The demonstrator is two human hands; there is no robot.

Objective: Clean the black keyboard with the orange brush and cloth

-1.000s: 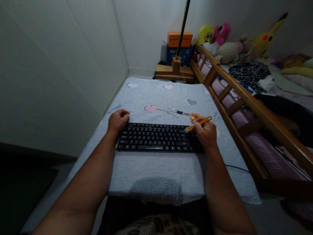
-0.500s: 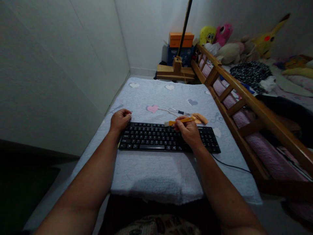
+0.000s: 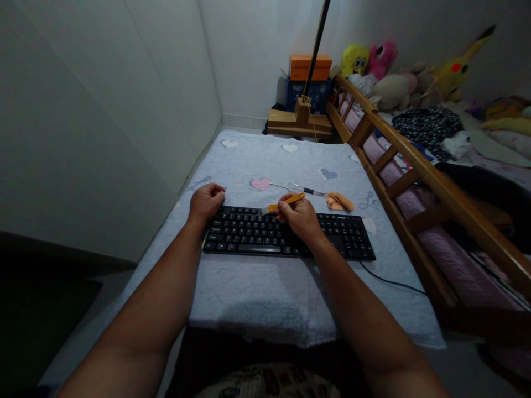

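Where visible, right hand (image 3: 302, 218) around brush (image 3: 295, 199).

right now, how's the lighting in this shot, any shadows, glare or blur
Head view: dim overall, blackest at the lower left; head view: a soft shadow on the cloth near its front edge; head view: pale sheen on the space bar; head view: no obvious motion blur on the right hand or brush.

You have dim light; the lower left corner is nearly black. Before you the cloth (image 3: 244, 282) carries a soft shadow (image 3: 265, 313), the wooden rail (image 3: 415, 155) shines weakly, and the keyboard (image 3: 249, 233) shows only blurred letters.
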